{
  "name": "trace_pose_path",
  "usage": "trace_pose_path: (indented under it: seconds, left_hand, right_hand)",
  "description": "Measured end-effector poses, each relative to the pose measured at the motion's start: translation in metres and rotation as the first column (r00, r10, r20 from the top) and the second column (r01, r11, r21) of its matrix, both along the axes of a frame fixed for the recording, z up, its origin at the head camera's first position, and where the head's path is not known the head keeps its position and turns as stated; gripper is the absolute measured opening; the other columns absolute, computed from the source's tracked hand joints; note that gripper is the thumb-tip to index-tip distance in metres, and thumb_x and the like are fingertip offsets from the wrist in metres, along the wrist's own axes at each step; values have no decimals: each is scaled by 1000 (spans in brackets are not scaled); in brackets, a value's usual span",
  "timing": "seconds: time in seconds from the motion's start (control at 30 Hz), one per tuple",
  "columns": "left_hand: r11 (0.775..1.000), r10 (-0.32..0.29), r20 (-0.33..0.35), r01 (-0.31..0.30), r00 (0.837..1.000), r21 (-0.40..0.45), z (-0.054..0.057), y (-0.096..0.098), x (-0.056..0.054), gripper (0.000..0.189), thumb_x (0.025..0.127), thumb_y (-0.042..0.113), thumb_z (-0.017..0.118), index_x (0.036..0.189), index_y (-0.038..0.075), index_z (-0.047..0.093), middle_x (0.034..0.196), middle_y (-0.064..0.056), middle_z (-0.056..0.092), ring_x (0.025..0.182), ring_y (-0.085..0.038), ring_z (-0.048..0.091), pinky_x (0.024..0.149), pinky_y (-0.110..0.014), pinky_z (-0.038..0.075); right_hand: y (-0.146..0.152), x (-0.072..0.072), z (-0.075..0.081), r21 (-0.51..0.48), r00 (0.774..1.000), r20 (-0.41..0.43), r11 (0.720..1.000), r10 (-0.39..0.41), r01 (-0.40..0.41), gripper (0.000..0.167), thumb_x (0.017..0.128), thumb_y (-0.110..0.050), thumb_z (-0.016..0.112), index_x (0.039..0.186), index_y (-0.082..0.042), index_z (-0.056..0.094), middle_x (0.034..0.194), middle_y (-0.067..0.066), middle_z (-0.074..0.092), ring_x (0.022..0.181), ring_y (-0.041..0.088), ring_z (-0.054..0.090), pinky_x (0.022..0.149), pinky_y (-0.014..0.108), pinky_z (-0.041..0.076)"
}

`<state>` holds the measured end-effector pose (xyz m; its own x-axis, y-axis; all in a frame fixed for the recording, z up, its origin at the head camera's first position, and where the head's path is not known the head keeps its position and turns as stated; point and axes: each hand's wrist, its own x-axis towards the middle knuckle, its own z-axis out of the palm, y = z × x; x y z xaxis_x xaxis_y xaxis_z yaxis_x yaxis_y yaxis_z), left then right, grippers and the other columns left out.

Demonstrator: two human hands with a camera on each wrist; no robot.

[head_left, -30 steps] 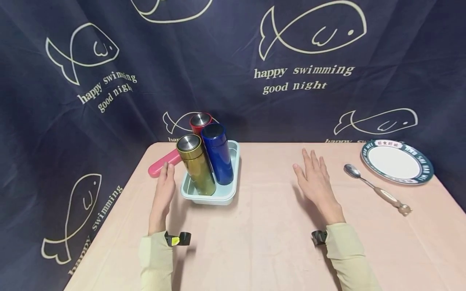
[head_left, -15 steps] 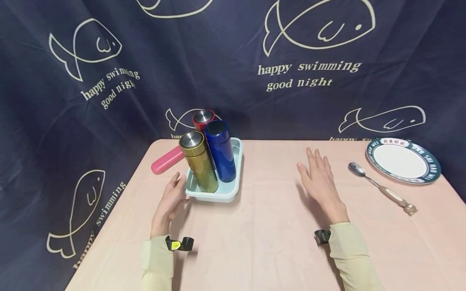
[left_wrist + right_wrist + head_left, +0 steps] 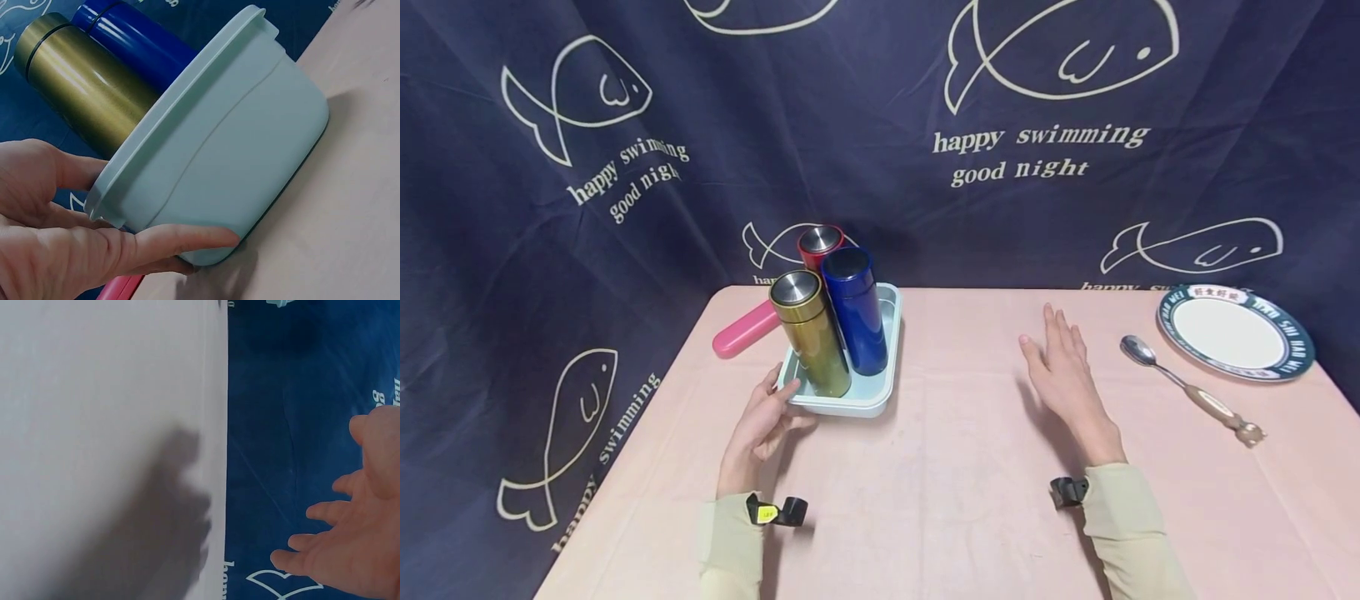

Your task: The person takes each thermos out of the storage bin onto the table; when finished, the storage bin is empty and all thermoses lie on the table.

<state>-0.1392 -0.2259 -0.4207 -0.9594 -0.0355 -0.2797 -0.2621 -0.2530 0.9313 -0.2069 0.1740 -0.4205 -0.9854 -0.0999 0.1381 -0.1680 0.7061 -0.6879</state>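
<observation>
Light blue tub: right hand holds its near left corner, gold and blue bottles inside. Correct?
Wrong hand: head view shows the left hand holding the near left corner of the light blue tub. The gold bottle and blue bottle are inside.

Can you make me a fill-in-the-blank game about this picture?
The light blue tub is gripped by the ____ hand.
The other hand holds ____.
In front of the red bottle and blue bottle stands a ____ bottle.
The spoon lies beside a round ____.

Missing words: left, nothing, gold, plate.
</observation>
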Motion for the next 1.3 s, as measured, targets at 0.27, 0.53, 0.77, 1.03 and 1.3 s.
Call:
trace_pose_path:
  seconds: [0.27,0.53,0.77,1.03,1.3]
  left_hand:
    - [997,42,-17,-41,999,64,-2,4,1,53,105,5,29,153,-3,8,151,-35,26,128,-48,41,96,-60,44]
    - [991,63,-21,-60,998,123,-4,5,-1,53,105,6,29,154,-2,9,151,-35,25,129,-47,40,93,-60,44]
    - [989,58,-24,-54,998,137,-4,4,0,54,105,6,28,154,-1,7,153,-34,21,131,-48,37,94,-61,43]
    - [991,56,-36,-51,998,121,-3,3,4,52,105,6,27,154,-3,8,153,-34,23,132,-49,37,95,-60,44]
    - [993,57,-46,-52,997,109,-4,4,6,52,105,6,28,153,-4,10,151,-35,25,131,-49,38,94,-57,47]
  right_hand:
    - [4,-1,0,-162,999,30,987,15,-10,75,105,-43,31,155,-4,-11,159,28,-4,145,49,-1,121,61,1]
    - [-1,-3,4,-323,997,80,946,18,9,78,104,-42,36,154,-17,-19,161,23,-3,146,47,2,120,63,7]
    - [-18,-7,2,-463,995,68,886,72,-33,88,102,-37,48,153,-21,-22,162,16,-8,147,43,2,122,54,14]
    - [-46,-13,-1,-497,992,36,864,120,-86,91,100,-35,54,153,-25,-20,163,14,-4,148,38,5,123,52,16]
    - [-79,-17,4,-498,984,4,854,177,-152,91,100,-32,55,154,-22,-18,164,11,-2,149,34,7,122,51,20]
